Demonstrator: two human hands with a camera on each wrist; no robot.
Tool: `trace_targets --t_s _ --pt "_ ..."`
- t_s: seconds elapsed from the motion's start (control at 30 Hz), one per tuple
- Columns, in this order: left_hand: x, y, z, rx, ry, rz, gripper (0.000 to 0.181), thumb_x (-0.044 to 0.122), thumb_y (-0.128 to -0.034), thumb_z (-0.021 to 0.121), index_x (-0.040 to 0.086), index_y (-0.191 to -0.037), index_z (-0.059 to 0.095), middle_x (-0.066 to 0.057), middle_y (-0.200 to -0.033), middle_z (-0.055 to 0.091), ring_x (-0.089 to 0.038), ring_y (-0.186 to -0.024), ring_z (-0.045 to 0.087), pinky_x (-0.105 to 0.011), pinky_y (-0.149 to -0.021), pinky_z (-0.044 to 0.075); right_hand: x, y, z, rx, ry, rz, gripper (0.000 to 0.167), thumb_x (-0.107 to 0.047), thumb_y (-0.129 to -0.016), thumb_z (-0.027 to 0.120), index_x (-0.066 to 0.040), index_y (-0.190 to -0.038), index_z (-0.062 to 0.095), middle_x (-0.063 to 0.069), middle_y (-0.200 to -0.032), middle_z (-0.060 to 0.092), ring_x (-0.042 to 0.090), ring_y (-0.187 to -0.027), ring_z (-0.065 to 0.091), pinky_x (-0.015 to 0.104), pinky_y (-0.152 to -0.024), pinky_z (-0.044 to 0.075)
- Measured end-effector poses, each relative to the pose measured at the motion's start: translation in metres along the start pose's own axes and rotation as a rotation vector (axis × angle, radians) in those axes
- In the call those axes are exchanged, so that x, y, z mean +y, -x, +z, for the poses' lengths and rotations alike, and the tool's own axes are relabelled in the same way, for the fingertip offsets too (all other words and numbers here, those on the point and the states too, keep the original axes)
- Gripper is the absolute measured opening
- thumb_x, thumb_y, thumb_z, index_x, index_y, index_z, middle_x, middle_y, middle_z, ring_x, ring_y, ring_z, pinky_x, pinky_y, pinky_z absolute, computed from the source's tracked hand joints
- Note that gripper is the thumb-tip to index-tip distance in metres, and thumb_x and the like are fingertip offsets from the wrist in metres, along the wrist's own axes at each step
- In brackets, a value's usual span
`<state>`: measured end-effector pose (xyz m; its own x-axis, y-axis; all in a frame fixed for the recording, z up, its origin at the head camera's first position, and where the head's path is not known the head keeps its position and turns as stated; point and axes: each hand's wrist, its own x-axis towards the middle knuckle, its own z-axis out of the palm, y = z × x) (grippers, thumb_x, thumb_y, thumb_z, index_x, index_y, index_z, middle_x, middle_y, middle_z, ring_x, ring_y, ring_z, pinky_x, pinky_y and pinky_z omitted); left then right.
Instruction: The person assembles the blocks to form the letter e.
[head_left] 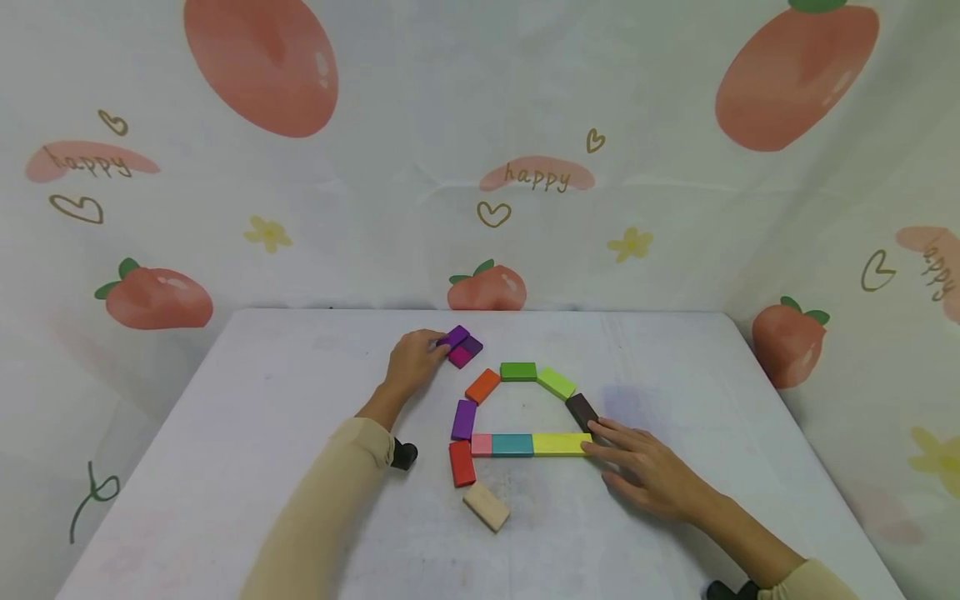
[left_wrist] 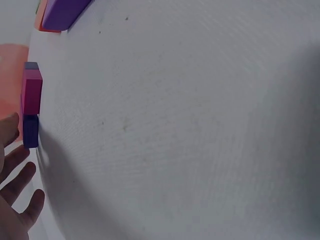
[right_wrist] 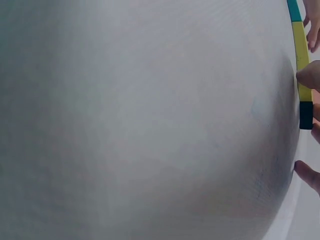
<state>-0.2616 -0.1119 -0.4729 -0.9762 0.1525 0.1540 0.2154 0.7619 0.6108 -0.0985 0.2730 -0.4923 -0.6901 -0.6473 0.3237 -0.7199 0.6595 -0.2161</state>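
Note:
My left hand pinches a purple block at the top left of a small cluster. A magenta block and a dark purple block adjoin it; in the left wrist view the magenta block appears beside a dark blue-violet end near my fingertips. With fingers spread and fairly straight, my right hand touches the right end of a long yellow block and the lower end of a black block.
An arch continues through light green, green, orange, purple and red blocks. Pink and teal blocks line up with the yellow one. A plain wooden block lies slanted below. A printed cloth stands behind the white table.

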Motion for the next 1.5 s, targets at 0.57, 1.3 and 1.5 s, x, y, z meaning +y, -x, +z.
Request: trace_targets --t_s 0.57,1.3,1.5 --pt "-0.001 -0.003 0.003 0.049 -0.127 0.044 0.028 0.018 -0.0909 0.073 0.000 -0.112 0.075 -0.015 -0.109 0.074 -0.033 -0.107 0.067 -0.049 -0.089 0.050 -0.002 0.000 -0.001 0.008 -0.005 0.003 0.056 -0.016 -0.080 0.080 -0.019 -0.134 0.065 0.010 -0.146 0.053 0.030 -0.136 0.046 0.052 -0.092 0.050" --pt "-0.015 0.018 -0.015 0.078 0.113 -0.001 0.053 0.013 -0.0887 0.075 0.008 -0.138 0.056 -0.017 -0.114 0.072 -0.040 -0.121 0.057 -0.061 -0.108 0.035 0.000 -0.001 0.000 0.024 -0.001 -0.024 0.056 -0.014 -0.079 0.080 -0.018 -0.133 0.066 0.011 -0.144 0.055 0.031 -0.134 0.049 0.052 -0.091 0.050" --pt "-0.001 0.032 -0.012 0.084 0.171 0.142 0.055 0.012 -0.0837 0.081 0.006 -0.134 0.059 -0.015 -0.108 0.074 -0.033 -0.111 0.065 -0.059 -0.106 0.040 0.000 0.000 0.000 0.023 -0.003 -0.016 0.056 -0.015 -0.079 0.080 -0.019 -0.133 0.065 0.011 -0.145 0.054 0.031 -0.134 0.048 0.051 -0.092 0.049"
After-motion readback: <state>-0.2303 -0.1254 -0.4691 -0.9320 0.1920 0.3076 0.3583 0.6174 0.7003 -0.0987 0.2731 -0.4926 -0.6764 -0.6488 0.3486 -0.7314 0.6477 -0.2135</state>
